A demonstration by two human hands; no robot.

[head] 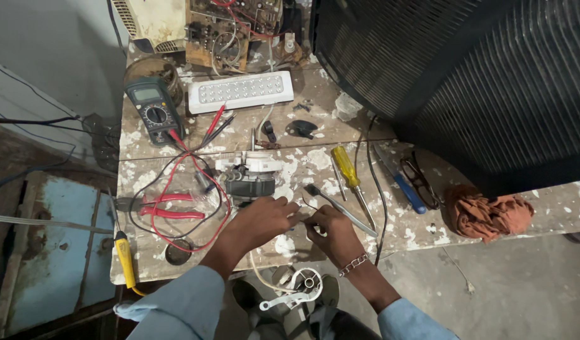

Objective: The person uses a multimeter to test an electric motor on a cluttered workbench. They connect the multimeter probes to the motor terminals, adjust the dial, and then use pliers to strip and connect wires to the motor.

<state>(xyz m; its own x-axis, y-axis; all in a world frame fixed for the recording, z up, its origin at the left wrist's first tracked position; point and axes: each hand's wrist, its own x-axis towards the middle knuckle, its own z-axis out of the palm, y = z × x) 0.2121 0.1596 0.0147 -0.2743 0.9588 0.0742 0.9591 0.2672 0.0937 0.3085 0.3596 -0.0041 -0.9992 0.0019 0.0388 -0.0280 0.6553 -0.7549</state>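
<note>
Head cam: hands (299,223) pinch thin wire (304,217), axis running left-right.

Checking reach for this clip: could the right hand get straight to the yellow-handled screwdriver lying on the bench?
Probably yes. The yellow-handled screwdriver lies just beyond the right hand, with only a thin grey metal tool between them.

One view only, from a head-worn camera. It looks steeply down and slightly forward over a paint-spattered wooden workbench (428,236), from close above the wearer's own forearms, which enter from the bottom edge. The left hand (261,220) and right hand (334,230) sit just below frame centre. The bench's far edge, with a circuit board (230,31), reaches the top of frame. Floor shows at lower right, a wall at upper left.
</note>
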